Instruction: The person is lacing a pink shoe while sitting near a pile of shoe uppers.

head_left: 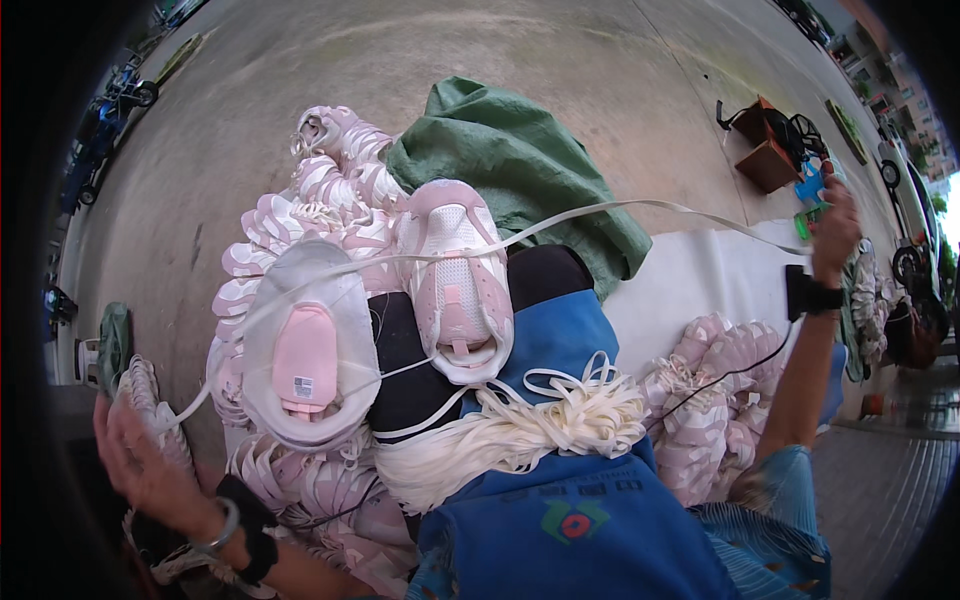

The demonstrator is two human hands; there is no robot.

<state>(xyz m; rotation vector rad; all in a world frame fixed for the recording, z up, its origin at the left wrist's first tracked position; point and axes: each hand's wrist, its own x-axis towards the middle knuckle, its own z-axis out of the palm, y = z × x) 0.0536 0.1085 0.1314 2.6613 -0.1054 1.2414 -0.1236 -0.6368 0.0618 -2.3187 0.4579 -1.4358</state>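
A long white shoelace stretches in a curve between my raised hands, passing over the shoes in front of me. My right hand, far out to the right, grips one end of it. Out at the lower left, my left hand has the other stretch of lace at its fingers, slightly blurred. A pink and white sneaker lies toe away on my lap, under the lace. Left of it is a white shoe upper with a pink inner piece. A bundle of cream laces rests on my blue apron.
Pink and white uppers are heaped at the left and in a second pile at the right. A green sack lies behind the sneaker. A white sheet covers ground at right. A brown box stands farther off.
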